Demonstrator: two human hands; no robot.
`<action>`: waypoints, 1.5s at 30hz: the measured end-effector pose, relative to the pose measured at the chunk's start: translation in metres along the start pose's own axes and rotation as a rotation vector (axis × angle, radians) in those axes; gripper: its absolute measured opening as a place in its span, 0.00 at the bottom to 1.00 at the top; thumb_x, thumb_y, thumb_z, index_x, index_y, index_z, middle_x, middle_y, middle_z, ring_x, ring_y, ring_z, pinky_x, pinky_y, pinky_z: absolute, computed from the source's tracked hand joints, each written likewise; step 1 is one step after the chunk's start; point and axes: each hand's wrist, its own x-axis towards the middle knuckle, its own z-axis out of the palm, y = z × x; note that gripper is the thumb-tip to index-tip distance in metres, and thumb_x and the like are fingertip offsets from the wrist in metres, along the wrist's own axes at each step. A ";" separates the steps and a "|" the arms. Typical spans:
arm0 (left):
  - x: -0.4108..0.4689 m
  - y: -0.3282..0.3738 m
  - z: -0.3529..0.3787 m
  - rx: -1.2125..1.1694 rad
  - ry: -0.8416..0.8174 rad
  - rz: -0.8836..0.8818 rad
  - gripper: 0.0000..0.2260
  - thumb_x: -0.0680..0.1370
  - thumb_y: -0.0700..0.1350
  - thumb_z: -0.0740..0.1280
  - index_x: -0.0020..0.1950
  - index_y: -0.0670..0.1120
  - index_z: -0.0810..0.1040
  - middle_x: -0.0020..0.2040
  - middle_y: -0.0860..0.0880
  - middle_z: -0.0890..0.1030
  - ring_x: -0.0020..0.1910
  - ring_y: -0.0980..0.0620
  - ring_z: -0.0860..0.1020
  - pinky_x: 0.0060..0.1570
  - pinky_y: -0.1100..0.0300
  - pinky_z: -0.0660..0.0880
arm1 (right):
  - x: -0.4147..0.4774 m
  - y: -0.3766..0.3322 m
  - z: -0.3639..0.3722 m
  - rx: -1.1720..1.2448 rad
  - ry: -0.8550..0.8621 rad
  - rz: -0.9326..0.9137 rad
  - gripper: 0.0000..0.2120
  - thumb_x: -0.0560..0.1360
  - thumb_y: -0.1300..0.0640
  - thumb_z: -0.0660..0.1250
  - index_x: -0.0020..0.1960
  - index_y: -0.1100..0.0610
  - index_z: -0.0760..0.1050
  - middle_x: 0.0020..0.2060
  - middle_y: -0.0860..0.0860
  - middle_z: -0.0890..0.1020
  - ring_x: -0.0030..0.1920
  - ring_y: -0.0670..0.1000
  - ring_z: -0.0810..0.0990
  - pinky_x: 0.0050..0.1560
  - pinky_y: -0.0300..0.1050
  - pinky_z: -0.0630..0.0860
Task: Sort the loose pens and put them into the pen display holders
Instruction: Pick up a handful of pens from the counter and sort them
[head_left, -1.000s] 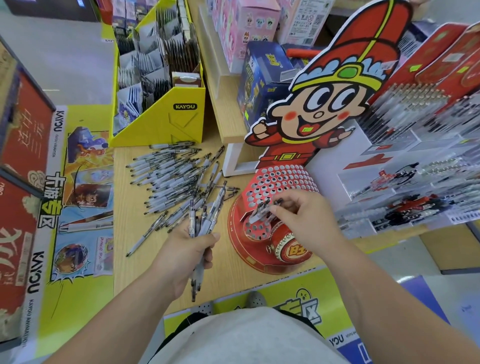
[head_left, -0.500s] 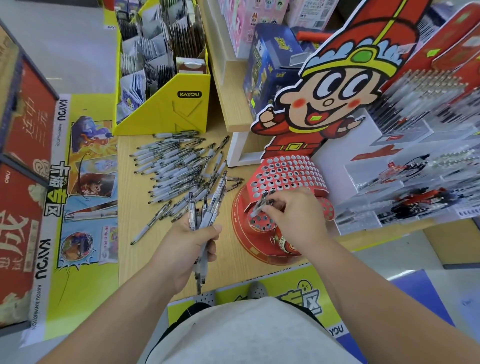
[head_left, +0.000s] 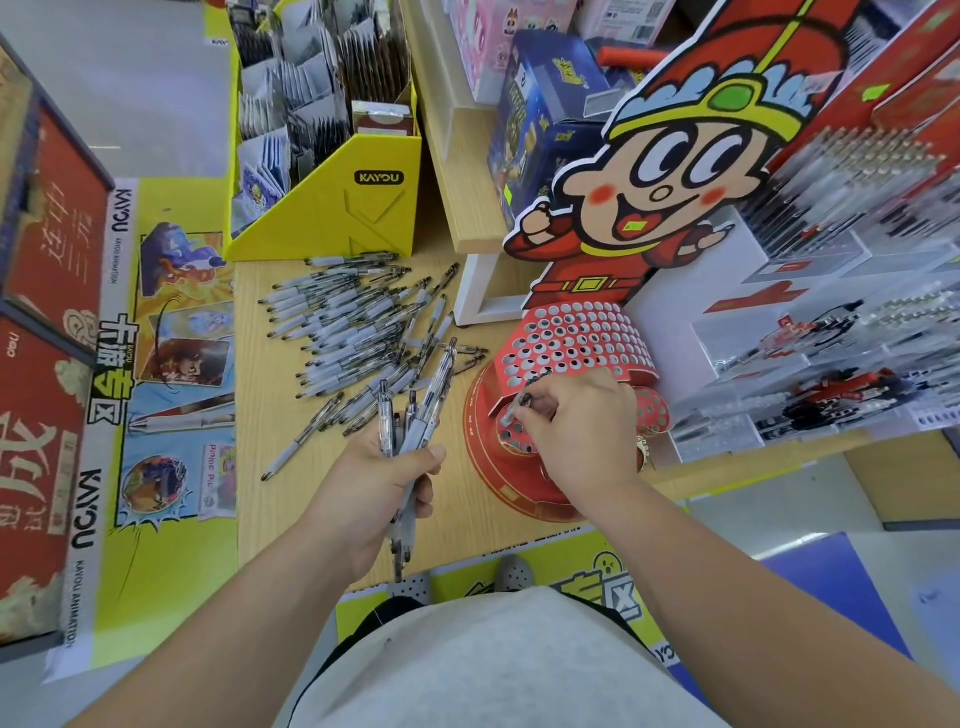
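A heap of loose grey-and-clear pens (head_left: 358, 332) lies on the wooden counter (head_left: 260, 415). My left hand (head_left: 371, 488) grips a bundle of several pens (head_left: 415, 415) upright above the counter's near edge. My right hand (head_left: 576, 436) pinches a single pen (head_left: 519, 405) and holds its tip against the lower front holes of the red perforated pen holder (head_left: 571, 338), which stands under a cartoon figure cutout (head_left: 670, 171). Most of the holder's holes show no pens.
A yellow KAYOU card box (head_left: 363, 208) stands behind the pen heap. Clear acrylic racks filled with pens (head_left: 841, 312) rise at the right. A wooden shelf (head_left: 457, 182) with boxed toys is at the back. Red boxes (head_left: 47, 260) sit at the left.
My right hand has shifted the single pen lower on the holder's front, with its tip now at the holes. My left hand keeps the bundle, nearly still.
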 end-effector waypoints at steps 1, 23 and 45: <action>0.000 0.000 0.000 0.000 -0.001 0.000 0.07 0.78 0.38 0.72 0.50 0.46 0.75 0.36 0.46 0.79 0.30 0.50 0.75 0.32 0.56 0.76 | 0.000 -0.001 0.001 0.000 0.003 -0.004 0.08 0.67 0.51 0.80 0.44 0.48 0.84 0.33 0.42 0.83 0.47 0.50 0.76 0.49 0.45 0.60; -0.020 0.022 0.015 -0.033 -0.206 0.046 0.13 0.77 0.56 0.70 0.38 0.50 0.76 0.37 0.44 0.75 0.29 0.49 0.72 0.32 0.55 0.74 | 0.007 -0.004 -0.003 0.074 -0.073 0.084 0.11 0.67 0.44 0.78 0.39 0.47 0.79 0.30 0.40 0.80 0.47 0.47 0.77 0.49 0.47 0.64; -0.015 0.028 0.044 0.070 -0.275 0.093 0.12 0.77 0.51 0.71 0.50 0.43 0.77 0.42 0.41 0.83 0.30 0.46 0.75 0.35 0.52 0.76 | 0.004 -0.009 -0.063 1.007 -0.343 0.384 0.06 0.73 0.56 0.76 0.43 0.59 0.83 0.36 0.54 0.86 0.32 0.44 0.80 0.31 0.33 0.74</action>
